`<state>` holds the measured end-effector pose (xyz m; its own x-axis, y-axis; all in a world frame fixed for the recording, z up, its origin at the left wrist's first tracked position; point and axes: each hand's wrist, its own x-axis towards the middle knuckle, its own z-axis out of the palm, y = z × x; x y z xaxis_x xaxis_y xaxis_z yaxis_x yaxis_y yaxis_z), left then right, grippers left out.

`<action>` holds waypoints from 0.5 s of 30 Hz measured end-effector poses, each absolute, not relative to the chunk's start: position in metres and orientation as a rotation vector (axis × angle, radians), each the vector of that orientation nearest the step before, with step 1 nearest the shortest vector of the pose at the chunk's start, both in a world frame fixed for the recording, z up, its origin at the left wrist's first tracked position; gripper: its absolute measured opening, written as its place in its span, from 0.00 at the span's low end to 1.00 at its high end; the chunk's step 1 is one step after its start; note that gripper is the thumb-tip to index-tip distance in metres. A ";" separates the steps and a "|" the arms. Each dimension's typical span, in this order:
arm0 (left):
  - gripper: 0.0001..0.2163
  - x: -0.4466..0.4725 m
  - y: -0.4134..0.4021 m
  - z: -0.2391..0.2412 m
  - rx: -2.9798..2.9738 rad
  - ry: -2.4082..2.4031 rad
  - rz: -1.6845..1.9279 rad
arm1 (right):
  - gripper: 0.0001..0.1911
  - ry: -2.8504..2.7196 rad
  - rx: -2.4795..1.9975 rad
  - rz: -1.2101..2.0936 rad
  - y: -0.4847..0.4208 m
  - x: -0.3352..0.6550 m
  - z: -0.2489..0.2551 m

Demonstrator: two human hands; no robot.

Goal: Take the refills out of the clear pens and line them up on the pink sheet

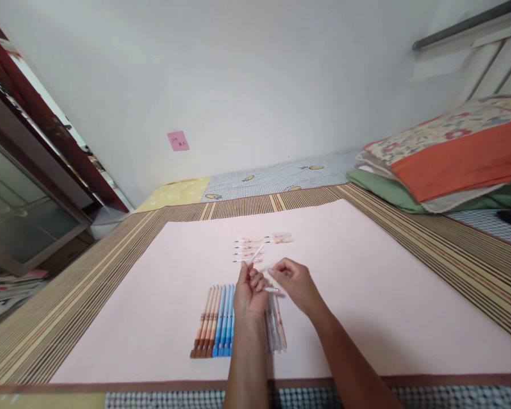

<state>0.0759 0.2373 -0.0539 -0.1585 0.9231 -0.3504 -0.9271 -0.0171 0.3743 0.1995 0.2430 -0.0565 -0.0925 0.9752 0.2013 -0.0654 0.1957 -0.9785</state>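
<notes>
A pale pink sheet [366, 295] is lying over a striped mat [451, 244] on a bed, with a white wall behind bearing a pink note [178, 141] and folded bedding [451, 159] piled at the right. A row of orange and blue pens [216, 321] is lying on the sheet, partly hidden by the left forearm. The left hand [250, 292] is curling its fingers around a thin pen refill [257, 251]. The right hand [295, 281] is pinching what looks like a clear pen barrel [274, 290], too small to be sure. More pen parts [261, 245] are lying beyond, blurred.
</notes>
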 end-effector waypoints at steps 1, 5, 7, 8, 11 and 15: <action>0.12 0.078 0.237 -0.054 -0.028 0.596 1.588 | 0.12 -1.302 -0.988 1.048 0.244 0.203 -0.053; 0.10 0.088 0.236 -0.054 -0.056 0.580 1.512 | 0.07 -1.384 -0.986 0.497 0.241 0.216 -0.034; 0.09 0.092 0.235 -0.055 -0.015 0.607 1.456 | 0.11 -1.536 -0.949 0.294 0.239 0.219 -0.026; 0.09 0.093 0.235 -0.056 0.011 0.619 1.426 | 0.14 -1.616 -0.944 0.226 0.238 0.221 -0.025; 0.10 0.094 0.236 -0.057 0.055 0.651 1.384 | 0.16 -1.828 -1.001 0.124 0.241 0.222 -0.029; 0.09 0.093 0.237 -0.057 0.056 0.683 1.405 | 0.13 -1.987 -1.122 0.085 0.247 0.223 -0.045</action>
